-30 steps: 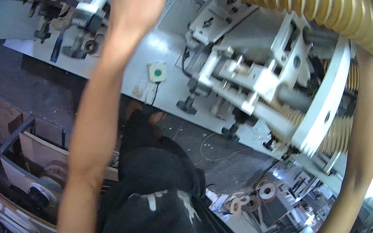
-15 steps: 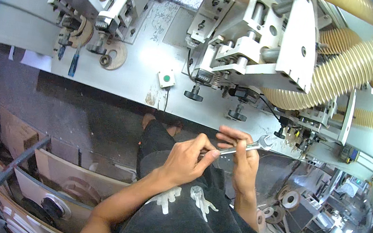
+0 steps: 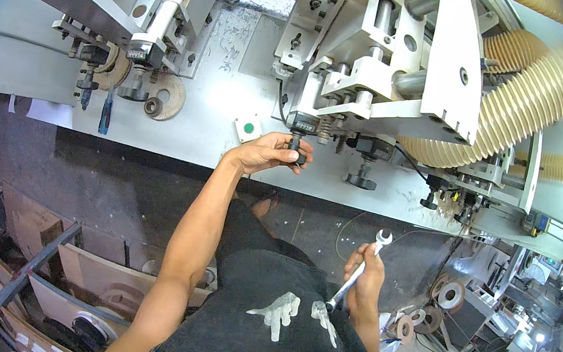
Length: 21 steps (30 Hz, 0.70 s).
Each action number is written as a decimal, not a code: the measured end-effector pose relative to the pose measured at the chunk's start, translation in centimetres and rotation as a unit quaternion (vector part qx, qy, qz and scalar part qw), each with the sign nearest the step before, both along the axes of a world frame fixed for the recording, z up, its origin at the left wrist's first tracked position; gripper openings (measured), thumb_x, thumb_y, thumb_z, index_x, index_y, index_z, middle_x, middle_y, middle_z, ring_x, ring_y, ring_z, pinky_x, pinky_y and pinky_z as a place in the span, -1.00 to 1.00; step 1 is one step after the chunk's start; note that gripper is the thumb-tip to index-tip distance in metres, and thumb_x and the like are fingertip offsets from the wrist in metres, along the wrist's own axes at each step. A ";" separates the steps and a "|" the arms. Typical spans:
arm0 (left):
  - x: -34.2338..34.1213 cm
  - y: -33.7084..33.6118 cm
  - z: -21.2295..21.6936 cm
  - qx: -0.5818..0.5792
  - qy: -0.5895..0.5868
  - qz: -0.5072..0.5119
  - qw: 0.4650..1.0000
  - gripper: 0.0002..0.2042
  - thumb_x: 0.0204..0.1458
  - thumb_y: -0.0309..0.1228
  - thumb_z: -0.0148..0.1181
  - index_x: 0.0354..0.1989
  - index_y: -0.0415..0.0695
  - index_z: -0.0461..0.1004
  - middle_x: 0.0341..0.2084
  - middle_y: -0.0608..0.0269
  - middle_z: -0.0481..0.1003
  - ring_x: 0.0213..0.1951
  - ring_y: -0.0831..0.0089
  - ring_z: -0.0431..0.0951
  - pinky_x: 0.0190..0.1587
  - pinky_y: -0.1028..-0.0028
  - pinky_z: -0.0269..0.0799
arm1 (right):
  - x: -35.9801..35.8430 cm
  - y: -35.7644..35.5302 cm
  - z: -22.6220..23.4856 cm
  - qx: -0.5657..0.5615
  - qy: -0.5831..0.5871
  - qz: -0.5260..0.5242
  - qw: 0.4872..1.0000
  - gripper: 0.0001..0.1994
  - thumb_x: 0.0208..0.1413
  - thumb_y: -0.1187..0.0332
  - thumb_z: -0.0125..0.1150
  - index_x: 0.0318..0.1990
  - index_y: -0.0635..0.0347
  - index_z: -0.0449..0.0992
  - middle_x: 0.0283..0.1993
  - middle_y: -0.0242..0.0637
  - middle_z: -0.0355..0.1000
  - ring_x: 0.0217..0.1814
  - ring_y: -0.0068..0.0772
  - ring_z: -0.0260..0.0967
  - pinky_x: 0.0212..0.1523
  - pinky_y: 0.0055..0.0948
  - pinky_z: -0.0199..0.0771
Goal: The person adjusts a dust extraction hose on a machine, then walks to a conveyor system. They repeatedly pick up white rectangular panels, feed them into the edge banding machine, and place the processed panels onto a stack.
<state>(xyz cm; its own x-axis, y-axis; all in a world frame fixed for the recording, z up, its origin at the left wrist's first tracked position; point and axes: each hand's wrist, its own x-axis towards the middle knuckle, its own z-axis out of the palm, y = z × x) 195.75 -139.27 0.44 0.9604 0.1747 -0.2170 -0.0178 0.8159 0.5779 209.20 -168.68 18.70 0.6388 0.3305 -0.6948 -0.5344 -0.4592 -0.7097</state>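
So we had the black knob (image 3: pixel 298 151) at the machine's front, just below a small dark counter (image 3: pixel 302 122), with our left hand (image 3: pixel 266 154) wrapped round it, thumb and fingers pinching. Our right hand (image 3: pixel 369 272) was clamped on a silver wrench (image 3: pixel 352 281), forked end pointing away from us, out in front of the table edge and well apart from the knob. Near our left hand sat a pale switch box (image 3: pixel 248 129) with a green button. Further right, a ribbed yellow hose (image 3: pixel 512 113) curved down.
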 end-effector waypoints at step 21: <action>1.1 -1.4 3.3 0.310 0.246 0.018 0.918 -0.46 0.11 -0.14 0.43 0.07 -0.36 0.49 -0.25 0.10 0.59 -0.24 0.40 0.59 -0.10 0.39 0.53 | -1.3 1.6 0.0 0.018 0.027 0.047 0.998 -0.68 0.52 0.11 -0.14 -0.20 0.13 0.39 -0.59 -0.37 0.34 -0.72 -0.61 0.14 -0.70 -0.61 0.10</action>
<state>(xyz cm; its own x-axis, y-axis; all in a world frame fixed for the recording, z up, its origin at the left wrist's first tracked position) 196.86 -140.67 3.75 0.7638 0.4407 -0.4715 0.3499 0.3311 0.8763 207.86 -167.11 18.70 0.5658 0.4124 -0.7140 -0.5285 -0.4833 -0.6980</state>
